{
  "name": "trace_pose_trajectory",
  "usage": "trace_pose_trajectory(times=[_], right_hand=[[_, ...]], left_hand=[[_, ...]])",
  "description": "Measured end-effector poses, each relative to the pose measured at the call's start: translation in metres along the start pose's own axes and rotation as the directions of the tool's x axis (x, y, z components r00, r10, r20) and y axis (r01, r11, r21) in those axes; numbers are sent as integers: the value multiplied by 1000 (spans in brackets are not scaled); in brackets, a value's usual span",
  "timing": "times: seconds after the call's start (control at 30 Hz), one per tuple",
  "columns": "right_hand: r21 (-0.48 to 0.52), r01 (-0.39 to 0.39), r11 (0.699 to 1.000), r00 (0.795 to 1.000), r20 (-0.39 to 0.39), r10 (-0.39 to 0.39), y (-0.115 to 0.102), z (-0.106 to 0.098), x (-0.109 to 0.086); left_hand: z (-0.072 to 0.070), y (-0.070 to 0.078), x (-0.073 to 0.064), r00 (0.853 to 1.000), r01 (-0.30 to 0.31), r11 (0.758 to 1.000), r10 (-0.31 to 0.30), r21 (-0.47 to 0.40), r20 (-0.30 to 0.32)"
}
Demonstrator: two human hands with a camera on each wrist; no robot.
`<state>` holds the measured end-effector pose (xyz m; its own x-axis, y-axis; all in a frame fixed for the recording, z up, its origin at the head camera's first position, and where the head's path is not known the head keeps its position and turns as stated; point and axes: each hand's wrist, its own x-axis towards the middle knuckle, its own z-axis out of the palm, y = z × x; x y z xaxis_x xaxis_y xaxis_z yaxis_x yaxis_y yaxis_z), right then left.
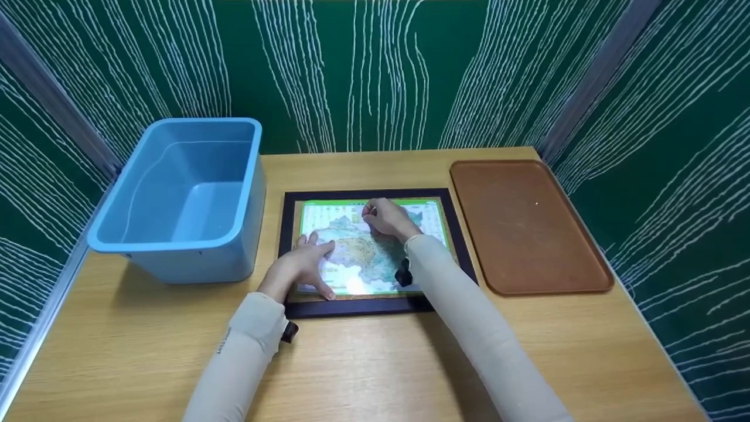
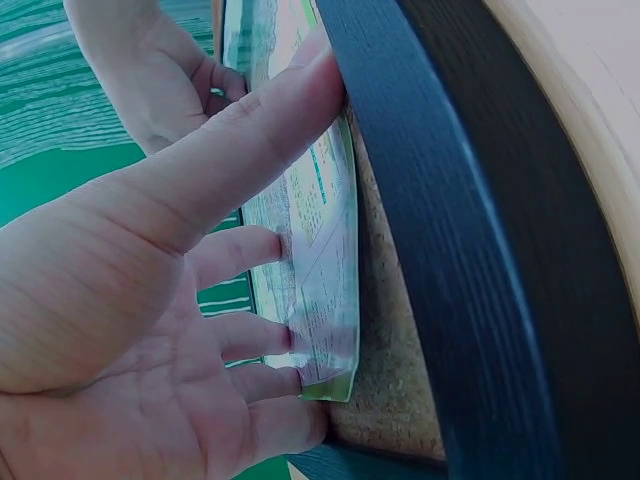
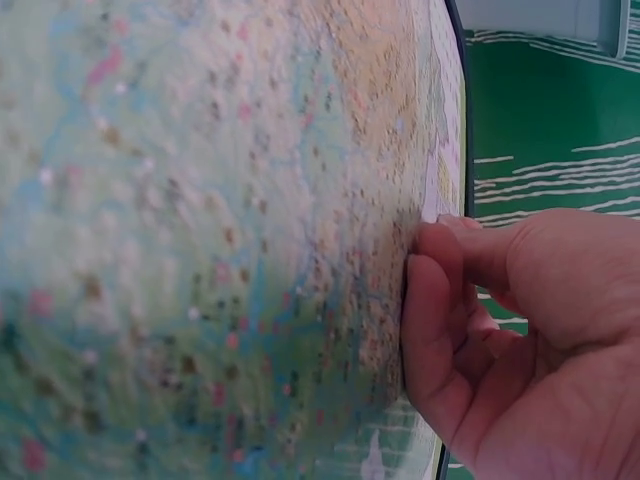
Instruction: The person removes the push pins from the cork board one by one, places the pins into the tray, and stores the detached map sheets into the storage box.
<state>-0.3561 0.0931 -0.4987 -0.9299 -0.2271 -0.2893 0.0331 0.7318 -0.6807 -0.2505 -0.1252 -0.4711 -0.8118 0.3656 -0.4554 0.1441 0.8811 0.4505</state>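
Map (image 1: 354, 252) lies inside the dark frame (image 1: 351, 309) on the desk (image 1: 351, 369). Left hand (image 1: 302, 264), frame's left side: fingers apart; apply light, even pressure to steady the sheet. Right hand (image 1: 388, 218), toward frame's far side: fingertips together, contents indeterminable; work gently to avoid creasing.

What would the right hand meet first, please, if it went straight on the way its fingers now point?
Probably the map: the right hand has its fingers directed at its printed surface, so close that they may be touching it; any gap is hard to judge.
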Motion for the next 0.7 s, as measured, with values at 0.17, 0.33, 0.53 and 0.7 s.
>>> trace_pose_trajectory(times=[0.17, 0.33, 0.53, 0.7], right_hand=[[5, 83, 997, 996, -24, -83, 9, 1, -2], [127, 94, 987, 995, -27, -91, 15, 0, -3], [239, 49, 970, 998, 18, -54, 13, -4, -3], [288, 28, 957, 999, 25, -37, 10, -10, -8]], left_hand=[[1, 1, 1, 1000, 8, 999, -9, 50, 9], [1, -4, 1, 1000, -13, 997, 11, 81, 26], [0, -12, -1, 998, -59, 996, 57, 73, 28], [-2, -8, 0, 997, -69, 995, 66, 69, 37]])
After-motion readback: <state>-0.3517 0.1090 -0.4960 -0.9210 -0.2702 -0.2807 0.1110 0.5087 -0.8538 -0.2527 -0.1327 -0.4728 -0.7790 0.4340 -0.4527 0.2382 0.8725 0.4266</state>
